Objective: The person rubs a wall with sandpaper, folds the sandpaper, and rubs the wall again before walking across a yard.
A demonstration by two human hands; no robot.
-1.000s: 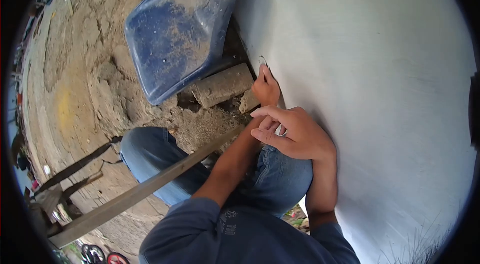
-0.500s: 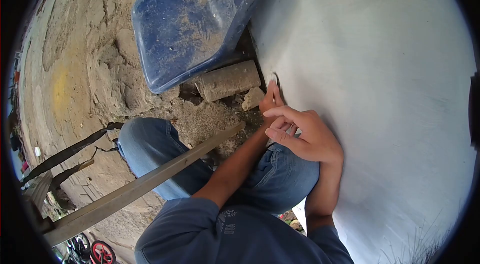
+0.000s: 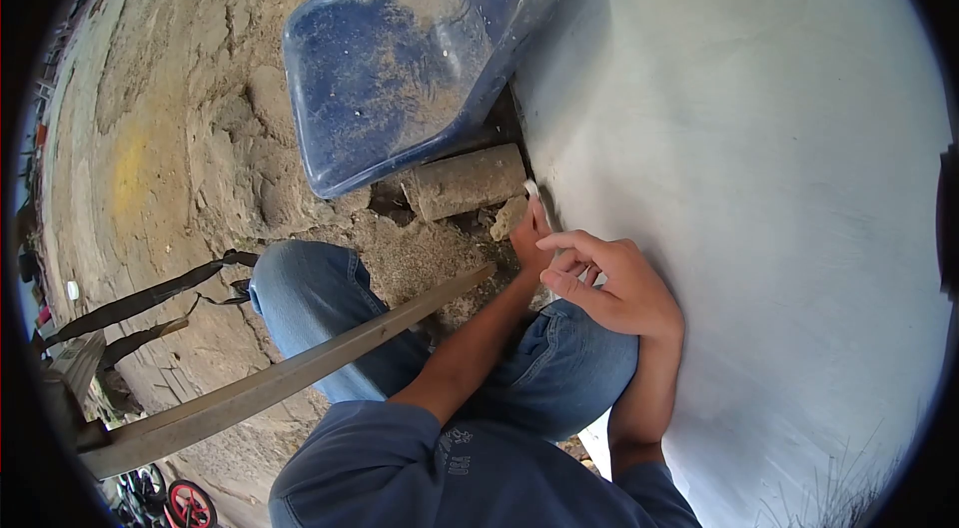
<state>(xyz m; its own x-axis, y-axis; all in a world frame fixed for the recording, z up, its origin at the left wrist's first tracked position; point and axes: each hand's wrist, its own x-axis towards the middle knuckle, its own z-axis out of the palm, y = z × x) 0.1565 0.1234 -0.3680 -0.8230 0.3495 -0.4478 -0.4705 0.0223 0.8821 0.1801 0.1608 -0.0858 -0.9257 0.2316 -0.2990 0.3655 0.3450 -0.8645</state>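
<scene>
My left hand [image 3: 529,233] is low at the foot of the pale grey wall [image 3: 789,208], its fingers closed on a small pale piece [image 3: 532,190] whose kind I cannot make out. The piece sticks up past the fingertips, close to the wall's lower edge. Part of this hand is hidden behind the other one. My right hand [image 3: 624,290] hangs just in front of it, above my knee, with loosely curled fingers and the thumb apart from the index finger. I see nothing held in it. Its forearm lies along the wall.
A dirty blue wheelbarrow tray [image 3: 380,68] leans by the wall. Below it lie a concrete block [image 3: 467,181] and a stone [image 3: 507,218]. A long wooden handle [image 3: 300,368] crosses in front of my legs. Rough, broken ground [image 3: 220,138] spreads to the left.
My left hand has drawn slightly back and down the wall, and more of the pale piece shows. The right hand's fingers have curled a little. The view has shifted slightly.
</scene>
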